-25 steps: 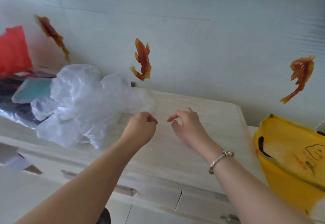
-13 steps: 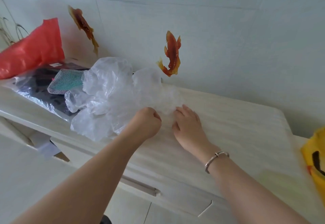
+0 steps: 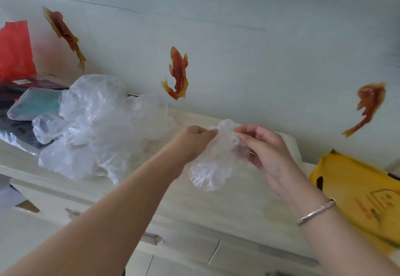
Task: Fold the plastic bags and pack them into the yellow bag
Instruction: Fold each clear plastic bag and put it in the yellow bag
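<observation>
You are pinching one clear plastic bag (image 3: 216, 158) between left hand (image 3: 192, 143) and right hand (image 3: 266, 152), above the cabinet top (image 3: 216, 206).

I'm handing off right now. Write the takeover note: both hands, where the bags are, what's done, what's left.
Left hand: pinches the top left edge of a small clear bag.
Right hand: pinches its top right edge; the bag hangs between the hands above the cabinet top.
Pile of clear bags: on the cabinet's left side, crumpled, unfolded.
Yellow bag: at the right; nothing seen packed in it from this view.
Done: one bag picked out.
Left: fold it, pack it, then work through the pile.
</observation>
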The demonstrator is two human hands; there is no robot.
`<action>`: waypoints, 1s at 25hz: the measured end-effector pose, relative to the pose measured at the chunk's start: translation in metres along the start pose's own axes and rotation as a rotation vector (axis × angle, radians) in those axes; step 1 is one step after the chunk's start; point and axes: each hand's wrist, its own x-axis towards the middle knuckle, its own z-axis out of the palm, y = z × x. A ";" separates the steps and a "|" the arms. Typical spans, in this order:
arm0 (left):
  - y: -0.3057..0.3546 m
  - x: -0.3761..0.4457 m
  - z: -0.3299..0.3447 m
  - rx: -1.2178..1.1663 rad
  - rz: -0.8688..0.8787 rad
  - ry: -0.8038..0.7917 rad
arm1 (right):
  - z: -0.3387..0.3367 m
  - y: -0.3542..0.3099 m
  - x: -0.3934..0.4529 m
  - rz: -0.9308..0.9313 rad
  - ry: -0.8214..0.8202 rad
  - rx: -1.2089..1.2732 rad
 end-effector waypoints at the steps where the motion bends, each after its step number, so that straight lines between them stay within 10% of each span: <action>1: 0.001 0.000 0.007 -0.107 -0.035 -0.062 | -0.012 -0.003 -0.004 0.007 0.022 0.023; 10: 0.030 -0.008 0.064 -0.318 0.095 -0.141 | -0.093 -0.004 -0.029 0.476 0.002 0.210; 17: 0.033 0.001 0.099 -0.197 0.103 -0.055 | -0.117 -0.001 -0.029 0.358 0.185 0.435; 25: 0.022 0.014 0.103 0.201 0.241 0.024 | -0.133 0.000 -0.020 0.291 0.329 0.090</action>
